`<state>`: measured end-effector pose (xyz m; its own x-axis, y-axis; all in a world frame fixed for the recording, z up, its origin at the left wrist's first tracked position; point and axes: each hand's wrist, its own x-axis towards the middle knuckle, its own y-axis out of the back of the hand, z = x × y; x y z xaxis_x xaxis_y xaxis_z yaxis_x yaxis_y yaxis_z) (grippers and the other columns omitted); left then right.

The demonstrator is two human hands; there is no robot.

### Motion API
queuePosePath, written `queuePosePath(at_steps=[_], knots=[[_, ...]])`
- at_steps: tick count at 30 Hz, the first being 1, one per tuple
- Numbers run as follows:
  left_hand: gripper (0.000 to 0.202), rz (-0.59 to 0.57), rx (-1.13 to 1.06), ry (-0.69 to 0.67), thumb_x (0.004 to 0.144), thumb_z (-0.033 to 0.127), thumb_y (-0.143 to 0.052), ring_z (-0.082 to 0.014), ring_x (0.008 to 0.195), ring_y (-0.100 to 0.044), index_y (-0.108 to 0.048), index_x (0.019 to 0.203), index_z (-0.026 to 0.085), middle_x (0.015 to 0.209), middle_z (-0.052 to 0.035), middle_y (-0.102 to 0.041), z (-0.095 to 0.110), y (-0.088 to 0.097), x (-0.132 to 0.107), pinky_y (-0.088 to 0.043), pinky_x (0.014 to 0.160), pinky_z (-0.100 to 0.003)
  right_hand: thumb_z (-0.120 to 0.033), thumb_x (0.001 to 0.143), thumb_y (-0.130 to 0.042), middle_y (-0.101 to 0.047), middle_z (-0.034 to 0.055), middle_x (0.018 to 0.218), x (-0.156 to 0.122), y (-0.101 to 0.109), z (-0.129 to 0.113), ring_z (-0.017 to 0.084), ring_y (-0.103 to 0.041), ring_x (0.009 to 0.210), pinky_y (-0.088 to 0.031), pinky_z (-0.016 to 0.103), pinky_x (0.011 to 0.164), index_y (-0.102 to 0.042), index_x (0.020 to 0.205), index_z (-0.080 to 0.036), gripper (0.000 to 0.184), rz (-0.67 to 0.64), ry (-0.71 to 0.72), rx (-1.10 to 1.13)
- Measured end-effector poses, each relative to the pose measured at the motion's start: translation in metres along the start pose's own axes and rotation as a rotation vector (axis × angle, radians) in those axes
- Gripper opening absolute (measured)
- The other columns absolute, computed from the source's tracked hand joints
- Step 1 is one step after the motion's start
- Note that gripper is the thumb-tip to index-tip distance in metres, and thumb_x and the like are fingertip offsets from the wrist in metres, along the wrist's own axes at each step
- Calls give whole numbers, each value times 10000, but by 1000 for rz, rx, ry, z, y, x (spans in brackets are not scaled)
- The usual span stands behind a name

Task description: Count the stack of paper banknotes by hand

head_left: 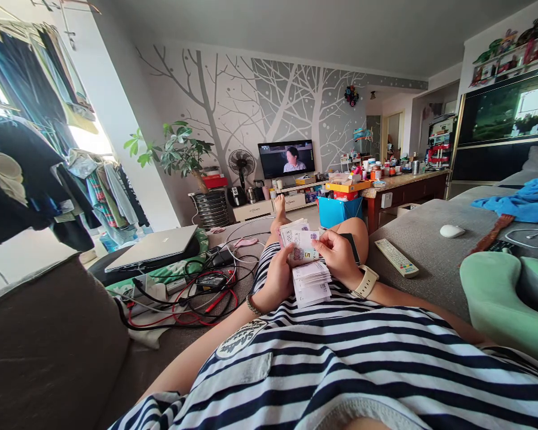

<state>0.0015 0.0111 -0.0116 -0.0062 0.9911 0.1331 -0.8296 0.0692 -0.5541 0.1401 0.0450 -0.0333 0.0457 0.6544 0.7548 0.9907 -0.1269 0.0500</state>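
Observation:
A bundle of purple-grey banknotes [299, 234] is held up above my lap, the front one marked with a 5. My left hand [275, 280] closes round the left side of the bundle, its thumb on the front. From the right, my right hand [338, 255] pinches the edge of the front note between thumb and fingers. Just below, a fanned stack of pale notes [311, 283] spreads toward my striped shirt; which fingers bear it is hidden. Behind my right hand lies a dark, flat object [354, 248], partly covered.
On the sofa to my right are a remote control [397, 258], a white mouse [452, 230] and a green neck pillow [491, 292]. To my left lie tangled cables [210, 292] and a closed laptop [151, 248]. A cluttered table [407, 177] stands ahead.

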Motion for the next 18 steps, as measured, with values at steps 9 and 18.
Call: queuePosePath(at_steps=[9, 18], knots=[[250, 119, 31, -20, 824, 226, -584, -224, 725, -720, -716, 1006, 118, 703, -55, -740, 3, -4, -1, -571, 755, -322, -542, 893, -554, -466, -23, 589, -4, 3, -10, 127, -423, 554, -319, 245, 521, -510, 725, -196, 387, -93, 43, 24], [189, 58, 58, -37, 793, 238, -586, -253, 831, -727, -705, 906, 144, 694, -58, -734, 5, -7, -2, -575, 756, -336, -518, 922, -527, -514, -6, 630, -3, 3, -12, 135, -448, 579, -339, 251, 541, -558, 771, -186, 365, -121, 52, 75]])
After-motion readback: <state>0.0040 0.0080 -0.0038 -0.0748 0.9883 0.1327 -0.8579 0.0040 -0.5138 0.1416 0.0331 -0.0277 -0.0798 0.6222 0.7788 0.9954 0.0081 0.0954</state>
